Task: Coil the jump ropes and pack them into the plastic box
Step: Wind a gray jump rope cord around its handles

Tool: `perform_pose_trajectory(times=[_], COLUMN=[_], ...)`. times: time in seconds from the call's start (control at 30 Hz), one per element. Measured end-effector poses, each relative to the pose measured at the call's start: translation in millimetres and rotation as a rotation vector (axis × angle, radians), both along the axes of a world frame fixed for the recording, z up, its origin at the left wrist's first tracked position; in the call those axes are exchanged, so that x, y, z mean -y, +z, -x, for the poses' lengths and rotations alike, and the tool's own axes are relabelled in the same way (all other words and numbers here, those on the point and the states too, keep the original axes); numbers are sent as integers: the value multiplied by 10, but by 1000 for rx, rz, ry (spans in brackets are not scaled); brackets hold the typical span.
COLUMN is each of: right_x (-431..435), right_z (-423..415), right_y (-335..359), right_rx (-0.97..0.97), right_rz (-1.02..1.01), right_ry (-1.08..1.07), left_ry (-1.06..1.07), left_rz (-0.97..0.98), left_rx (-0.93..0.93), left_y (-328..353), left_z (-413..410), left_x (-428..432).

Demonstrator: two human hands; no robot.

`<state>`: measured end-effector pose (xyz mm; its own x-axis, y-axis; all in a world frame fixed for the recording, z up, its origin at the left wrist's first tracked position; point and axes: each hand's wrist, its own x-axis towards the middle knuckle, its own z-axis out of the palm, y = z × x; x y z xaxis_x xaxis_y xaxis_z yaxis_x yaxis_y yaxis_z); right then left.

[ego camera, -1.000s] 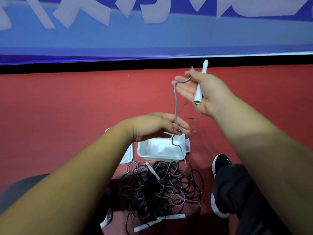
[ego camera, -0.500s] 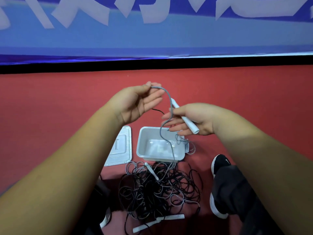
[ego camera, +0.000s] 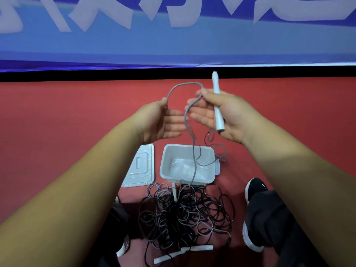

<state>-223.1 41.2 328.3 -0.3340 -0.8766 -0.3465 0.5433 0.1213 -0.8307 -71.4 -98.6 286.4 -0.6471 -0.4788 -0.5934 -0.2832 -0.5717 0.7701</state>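
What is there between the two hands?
In the head view, a grey rope arcs from the left hand to the right hand, which holds its handle; one strand hangs down between the palms.

glossy translucent plastic box [ego camera: 211, 151], smooth white handle [ego camera: 217, 110], matt red floor [ego camera: 57, 122]

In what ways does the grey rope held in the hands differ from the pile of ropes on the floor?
The grey rope is held up between the left hand and the right hand, which grips its white handle; the pile lies on the floor. The grey rope is one open loop; the pile is many tangled loops, grey and black. Neither is coiled.
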Motion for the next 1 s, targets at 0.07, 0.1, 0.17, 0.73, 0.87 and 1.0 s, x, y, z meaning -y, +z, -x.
perform_pose_trajectory(times=[0.07,0.1,0.17,0.73,0.87,1.0], right_x=[41,57,73,-84,-110,-91], right_z=[68,110,201,229,61,-11], right_y=[26,32,24,-475,-441,-357], right_rx=[69,95,115,-268,-296,-357], right_rz=[48,64,76,-560,-470,-366], right_ry=[-101,-150,-247,243,456,441], left_ry=[-202,-301,-461,52,348,469], left_rz=[33,47,80,104,-87,-151], left_rx=[18,7,-16,-274,-372,-368], left_y=[-2,-13,-45,187,187,97], left_z=[8,12,37,89,46,-38], left_x=[-109,-161,-292,-264,-30,153])
